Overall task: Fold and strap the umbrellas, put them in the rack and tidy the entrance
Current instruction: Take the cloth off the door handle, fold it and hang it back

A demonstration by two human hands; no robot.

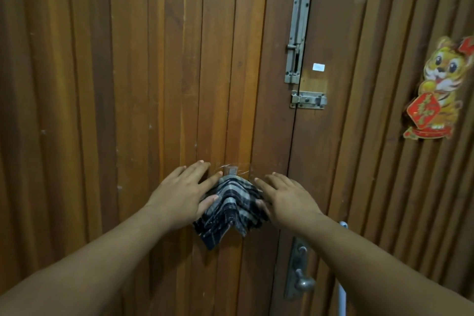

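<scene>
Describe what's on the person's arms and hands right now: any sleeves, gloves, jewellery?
Both forearms are bare as far as the frame shows: no sleeves in view. The left hand and right hand have no gloves, and no rings, watch or bracelets are visible. Fingernails look short and unpainted.

- Checked cloth (230, 209), black, grey and white, folded, draped over clear stick-on hook (230, 170) on wooden door (128, 84).
- Hangs peaked at top, corners pointing down, left of door's closing edge, above lever handle (302, 282).
</scene>
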